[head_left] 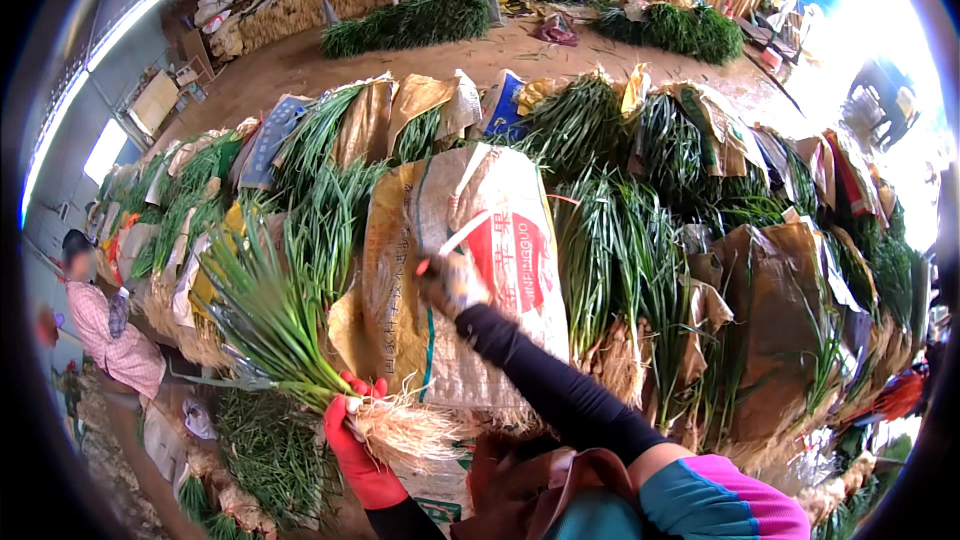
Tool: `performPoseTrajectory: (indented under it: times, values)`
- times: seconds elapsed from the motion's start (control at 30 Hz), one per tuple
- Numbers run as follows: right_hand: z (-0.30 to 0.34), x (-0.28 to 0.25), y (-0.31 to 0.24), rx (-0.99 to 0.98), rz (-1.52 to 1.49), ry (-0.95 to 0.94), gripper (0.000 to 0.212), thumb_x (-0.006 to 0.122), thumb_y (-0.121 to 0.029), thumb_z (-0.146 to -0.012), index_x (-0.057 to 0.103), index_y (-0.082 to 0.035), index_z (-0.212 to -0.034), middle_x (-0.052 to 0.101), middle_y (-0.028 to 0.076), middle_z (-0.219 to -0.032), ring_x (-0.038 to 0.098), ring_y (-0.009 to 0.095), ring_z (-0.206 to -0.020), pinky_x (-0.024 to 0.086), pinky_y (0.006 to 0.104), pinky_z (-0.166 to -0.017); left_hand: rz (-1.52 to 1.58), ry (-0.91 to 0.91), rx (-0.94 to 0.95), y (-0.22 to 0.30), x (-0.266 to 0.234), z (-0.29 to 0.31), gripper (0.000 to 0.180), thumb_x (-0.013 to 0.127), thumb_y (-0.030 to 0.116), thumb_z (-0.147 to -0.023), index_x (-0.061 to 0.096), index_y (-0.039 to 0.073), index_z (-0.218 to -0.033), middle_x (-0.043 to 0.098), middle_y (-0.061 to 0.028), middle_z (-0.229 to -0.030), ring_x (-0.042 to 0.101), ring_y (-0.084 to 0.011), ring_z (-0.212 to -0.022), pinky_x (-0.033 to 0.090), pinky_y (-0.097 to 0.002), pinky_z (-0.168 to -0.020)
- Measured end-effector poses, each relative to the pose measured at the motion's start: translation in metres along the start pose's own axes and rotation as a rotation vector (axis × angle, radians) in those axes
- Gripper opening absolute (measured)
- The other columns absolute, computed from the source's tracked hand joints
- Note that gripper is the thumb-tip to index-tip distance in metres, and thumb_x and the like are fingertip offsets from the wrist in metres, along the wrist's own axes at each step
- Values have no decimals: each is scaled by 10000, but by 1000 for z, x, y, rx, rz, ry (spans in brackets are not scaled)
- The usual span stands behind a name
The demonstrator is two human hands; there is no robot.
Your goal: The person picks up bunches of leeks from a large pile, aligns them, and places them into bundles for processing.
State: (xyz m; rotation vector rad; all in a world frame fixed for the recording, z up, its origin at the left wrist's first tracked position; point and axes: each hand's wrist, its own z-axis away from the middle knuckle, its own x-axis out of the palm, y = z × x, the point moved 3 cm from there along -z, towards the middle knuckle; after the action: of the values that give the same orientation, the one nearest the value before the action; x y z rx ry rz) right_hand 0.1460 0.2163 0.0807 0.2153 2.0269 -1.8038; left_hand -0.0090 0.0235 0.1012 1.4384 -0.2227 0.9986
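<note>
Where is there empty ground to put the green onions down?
The bare dirt floor lies open between the near row of sacks and the far green piles. Close by, it is crowded: the woven sack, leaning bundles and the onion bunch in the left hand fill everything.

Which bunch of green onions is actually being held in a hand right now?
The bunch of green onions at lower left, gripped near its pale roots by the red-gloved left hand. The other bunches lie stacked among sacks; the right hand reaches toward a woven sack.

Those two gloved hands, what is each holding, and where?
Left hand grips the green onion bunch just above its roots. Right hand holds a thin white strip by its end.
</note>
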Motion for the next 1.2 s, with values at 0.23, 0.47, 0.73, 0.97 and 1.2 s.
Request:
performPoseTrajectory:
  times: [0.23, 0.47, 0.73, 0.97, 1.2]
  values:
    - [39, 133, 58, -6, 430, -568, 330, 573, -325, -783, 603, -128, -1046, 634, 167, -942, 635, 277, -857, 515, 372, -704, 4, -47, -15, 7, 16, -4, 397, 593, 245, -760, 491, 33, -1080, 547, -74, -837, 547, -211, -775, 417, -437, -902]
    - [-89, -59, 146, -505, 1260, 240, 518, 377, -165, -848, 316, -201, -1360, 407, 97, -1344, 524, 276, -1093, 515, 401, -752, -180, -183, -73, 3, 49, -7, 431, 619, 159, -687, 494, 1, -1068, 566, -112, -861, 574, -247, -773, 456, -505, -844]
    - [11, -94, 153, -890, 1007, -334, 116, 518, -205, -766, 551, -110, -824, 549, 27, -759, 554, 211, -731, 463, 338, -629, -293, -278, -334, -43, 73, -12, 356, 583, 112, -681, 518, -44, -994, 588, -141, -820, 607, -281, -763, 483, -446, -827]
    - [19, -139, 154, -565, 1136, -139, 377, 465, -168, -816, 525, -201, -1187, 527, 34, -1180, 486, 218, -1086, 341, 365, -969, -461, -243, -742, -214, 36, -85, 261, 631, 177, -773, 588, -26, -931, 617, -68, -794, 567, -107, -612, 450, -172, -497]
    - [129, -104, 160, 246, -601, 265, 457, 557, -246, -877, 440, -2, -1244, 590, 134, -1095, 564, 209, -1026, 455, 314, -911, -208, -185, -748, -237, 58, -70, 143, 626, 184, -813, 585, 48, -801, 572, 7, -687, 463, -21, -524, 333, -140, -446]
